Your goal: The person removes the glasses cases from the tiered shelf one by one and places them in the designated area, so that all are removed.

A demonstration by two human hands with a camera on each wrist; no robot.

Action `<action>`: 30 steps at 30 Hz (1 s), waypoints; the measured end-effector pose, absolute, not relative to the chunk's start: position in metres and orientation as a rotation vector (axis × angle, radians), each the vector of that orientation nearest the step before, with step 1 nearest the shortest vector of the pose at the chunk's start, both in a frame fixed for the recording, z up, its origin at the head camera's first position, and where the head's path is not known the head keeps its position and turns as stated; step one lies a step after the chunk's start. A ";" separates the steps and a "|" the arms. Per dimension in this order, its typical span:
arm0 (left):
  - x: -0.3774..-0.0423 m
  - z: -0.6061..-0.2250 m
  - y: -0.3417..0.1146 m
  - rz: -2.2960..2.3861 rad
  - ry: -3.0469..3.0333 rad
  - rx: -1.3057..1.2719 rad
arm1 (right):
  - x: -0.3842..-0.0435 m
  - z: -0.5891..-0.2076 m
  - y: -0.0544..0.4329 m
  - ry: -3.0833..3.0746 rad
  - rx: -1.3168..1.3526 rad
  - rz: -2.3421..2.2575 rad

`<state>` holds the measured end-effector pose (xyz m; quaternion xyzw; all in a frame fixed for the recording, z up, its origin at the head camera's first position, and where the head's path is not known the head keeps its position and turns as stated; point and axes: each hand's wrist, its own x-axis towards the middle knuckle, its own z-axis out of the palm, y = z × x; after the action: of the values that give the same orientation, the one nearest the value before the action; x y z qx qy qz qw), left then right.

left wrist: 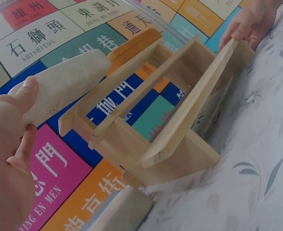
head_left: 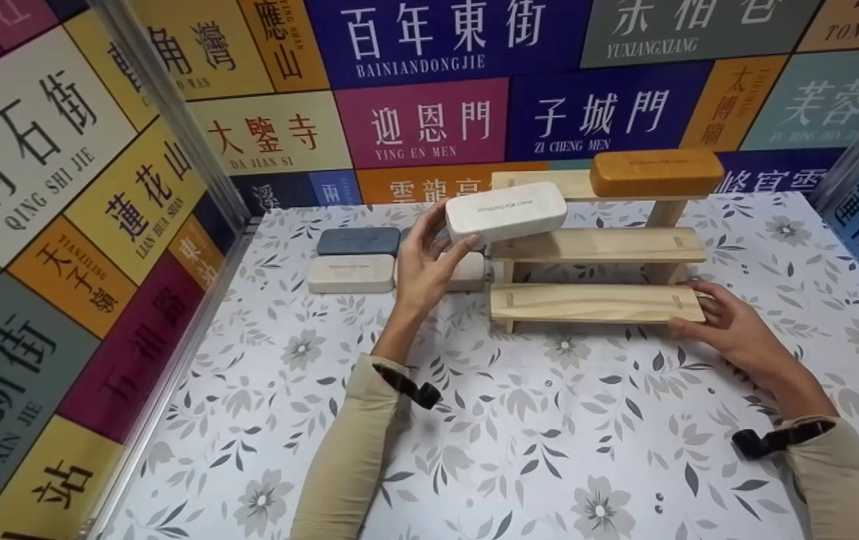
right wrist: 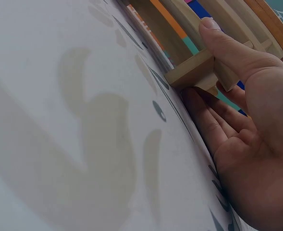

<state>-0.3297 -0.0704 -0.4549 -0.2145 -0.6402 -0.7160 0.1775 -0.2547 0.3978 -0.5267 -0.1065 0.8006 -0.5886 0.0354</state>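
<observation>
A white glasses case (head_left: 508, 210), lettered on its lid, is raised in front of the left part of a three-tier wooden rack (head_left: 594, 304). My left hand (head_left: 425, 262) pinches its left end, thumb on the near side; the left wrist view shows the case (left wrist: 67, 84) in the air, apart from the planks. At the rack's right end, my right hand (head_left: 737, 330) grips the bottom plank. Seen from the right wrist, the thumb (right wrist: 223, 38) lies over the plank's end, with the other fingers lower down beside it. A mustard-orange case (head_left: 658, 172) rests on the top tier.
Left of the rack, a blue-grey case (head_left: 358, 241) and a cream case (head_left: 352, 274) lie on the flowered tablecloth (head_left: 519, 420). Beside them are another blue-grey and another cream case (head_left: 467, 274), partly behind my left hand. Sign-printed panels (head_left: 421, 120) stand at the back and sides.
</observation>
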 end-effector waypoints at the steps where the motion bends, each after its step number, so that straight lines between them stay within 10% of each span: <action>1: -0.329 -0.456 -0.074 -2.037 -1.806 -0.609 | -0.255 -0.527 0.398 2.453 -0.335 -1.814; 30: -0.314 -0.488 -0.164 -2.164 -1.917 -0.564 | -0.254 -0.526 0.398 2.524 -0.298 -1.734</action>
<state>-0.3141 -0.1641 -0.4877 -0.1905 -0.6476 -0.7313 0.0980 -0.2543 0.3984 -0.5262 -0.0968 0.8199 -0.5633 0.0321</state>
